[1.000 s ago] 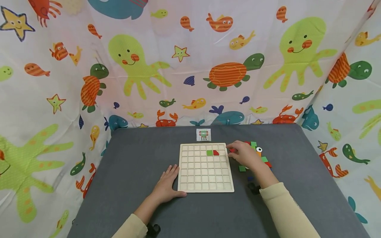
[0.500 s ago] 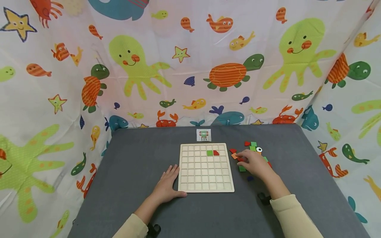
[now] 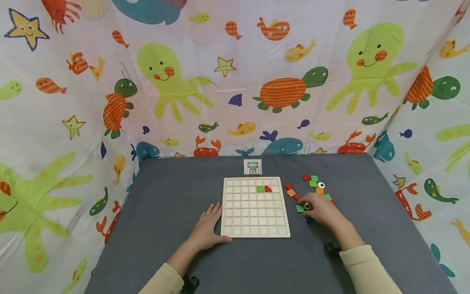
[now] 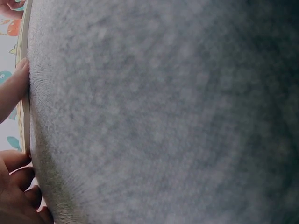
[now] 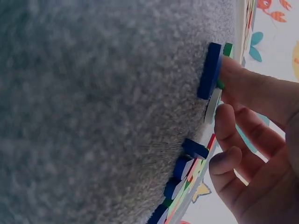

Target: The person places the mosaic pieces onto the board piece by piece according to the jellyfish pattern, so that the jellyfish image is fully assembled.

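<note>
Head view has the right hand (image 3: 323, 210), thumb and fingers part-curled about a round eye tile (image 3: 307, 206) — whether they grip it I cannot tell — beside a loose green tile (image 3: 300, 208). Well apart, the left hand (image 3: 205, 231) touches the gridded wooden board (image 3: 255, 220) with extended fingers; beyond lies a picture card (image 3: 253, 166).

Left hand (image 3: 205, 228) and right hand (image 3: 323, 208), both bare. Behind each wrist, a pale cream sleeve: left sleeve (image 3: 163, 279), right sleeve (image 3: 367, 265). Thumb side of each wrist, beside the cuff: left black fitting (image 3: 188, 286), right black fitting (image 3: 333, 252), both curved.
</note>
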Available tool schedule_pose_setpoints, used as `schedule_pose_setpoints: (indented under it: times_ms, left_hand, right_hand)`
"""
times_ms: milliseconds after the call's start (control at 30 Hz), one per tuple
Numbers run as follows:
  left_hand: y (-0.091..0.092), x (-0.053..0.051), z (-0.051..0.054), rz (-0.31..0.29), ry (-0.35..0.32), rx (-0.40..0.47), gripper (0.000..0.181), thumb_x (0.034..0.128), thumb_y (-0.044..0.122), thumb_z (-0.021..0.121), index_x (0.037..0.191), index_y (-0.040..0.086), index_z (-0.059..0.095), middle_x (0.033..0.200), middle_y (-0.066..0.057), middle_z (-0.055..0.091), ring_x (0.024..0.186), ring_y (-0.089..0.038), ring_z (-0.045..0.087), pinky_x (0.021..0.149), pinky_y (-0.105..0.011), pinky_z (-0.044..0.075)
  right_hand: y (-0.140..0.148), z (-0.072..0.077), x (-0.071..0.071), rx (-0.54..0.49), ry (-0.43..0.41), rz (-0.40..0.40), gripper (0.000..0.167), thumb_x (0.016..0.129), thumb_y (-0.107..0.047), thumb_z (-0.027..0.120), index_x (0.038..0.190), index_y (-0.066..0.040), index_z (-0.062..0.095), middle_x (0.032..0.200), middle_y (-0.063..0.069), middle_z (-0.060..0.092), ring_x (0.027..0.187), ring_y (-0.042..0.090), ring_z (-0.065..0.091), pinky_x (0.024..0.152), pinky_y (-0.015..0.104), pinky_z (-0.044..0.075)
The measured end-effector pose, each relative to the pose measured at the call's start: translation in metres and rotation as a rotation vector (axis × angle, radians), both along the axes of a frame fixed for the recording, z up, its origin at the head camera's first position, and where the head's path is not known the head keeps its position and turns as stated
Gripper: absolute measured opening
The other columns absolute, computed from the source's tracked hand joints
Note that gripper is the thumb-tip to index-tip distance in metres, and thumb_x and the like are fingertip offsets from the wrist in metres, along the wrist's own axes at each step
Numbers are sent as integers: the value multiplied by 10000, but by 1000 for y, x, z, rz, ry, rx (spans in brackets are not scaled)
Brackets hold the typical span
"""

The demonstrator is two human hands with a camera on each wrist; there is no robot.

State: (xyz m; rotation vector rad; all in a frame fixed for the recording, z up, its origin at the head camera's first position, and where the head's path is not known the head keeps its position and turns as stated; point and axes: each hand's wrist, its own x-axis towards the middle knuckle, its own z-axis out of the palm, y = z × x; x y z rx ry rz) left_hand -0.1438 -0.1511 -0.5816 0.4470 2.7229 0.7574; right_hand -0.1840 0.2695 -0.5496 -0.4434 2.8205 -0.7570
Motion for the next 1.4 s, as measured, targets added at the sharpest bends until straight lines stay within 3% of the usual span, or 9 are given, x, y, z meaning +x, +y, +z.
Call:
schedule_pose_setpoints:
  times_ms: [233,400,567,867,1400]
  left_hand:
    - [2,-1,0,-5,-6,-11,1170,754,588,825,1622,106,205,1693,-89,160,1576,-309,80,1249,-569,137]
    - [5,-2,3,-7,-6,-5,1171,751,567,837,1618,87,213,1690,-108,169,1573,-324,90,1245,-579,141]
    - [5,-1,5,-10,-5,-10,1171,751,558,841,1618,88,211,1690,-107,168,1573,-323,92,1245,-577,143]
    - [1,-2,1,0,-7,-32,1185,740,592,834,1621,105,209,1693,-85,161,1576,-301,87,1249,-564,145]
    - [-1,-2,-3,-3,5,12,1170,746,583,833,1618,102,220,1691,-98,168,1572,-327,96,1246,-576,139]
  right_hand:
    - [3,1,-2,32,-32,-5,240,846,-62,797,1083,-53,765,1036,73,695,807,174,559,714,344,513]
    - [5,1,-2,41,15,42,233,843,-58,796,1071,-28,760,1032,99,701,826,193,593,753,392,550]
    - [6,-2,-1,31,55,68,247,834,-84,813,1065,-19,756,1000,87,696,778,157,565,700,342,523]
    - [-2,-2,-3,41,92,63,217,866,-117,795,1076,-75,757,1022,46,678,804,130,566,735,350,539]
    - [-33,33,-17,17,219,39,259,900,-154,774,1151,-98,746,1121,63,671,834,166,599,709,344,530]
